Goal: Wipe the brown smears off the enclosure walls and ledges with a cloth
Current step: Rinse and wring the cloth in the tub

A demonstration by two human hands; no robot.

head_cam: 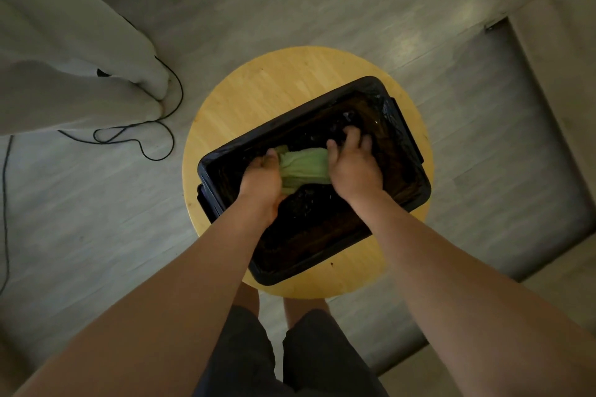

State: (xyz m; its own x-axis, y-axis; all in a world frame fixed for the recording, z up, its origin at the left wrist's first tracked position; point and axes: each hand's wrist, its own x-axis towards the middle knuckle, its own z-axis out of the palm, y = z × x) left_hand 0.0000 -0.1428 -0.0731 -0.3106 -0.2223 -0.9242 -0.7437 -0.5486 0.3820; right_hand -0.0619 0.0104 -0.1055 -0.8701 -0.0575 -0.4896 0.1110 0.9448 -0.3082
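A black rectangular enclosure (409,151) stands on a round wooden stool; brown smears show on its inner walls and floor. Over its middle a light green cloth (304,166) is stretched between both hands. My left hand (263,176) grips the cloth's left end, fingers curled round it. My right hand (353,164) holds the right end, thumb over the cloth, fingers reaching into the dark interior.
The round wooden stool (258,90) stands on a grey plank floor. Black cables (161,132) loop on the floor to the left, beside a pale draped fabric (64,58). A grey mat (522,138) lies to the right. My legs show below the stool.
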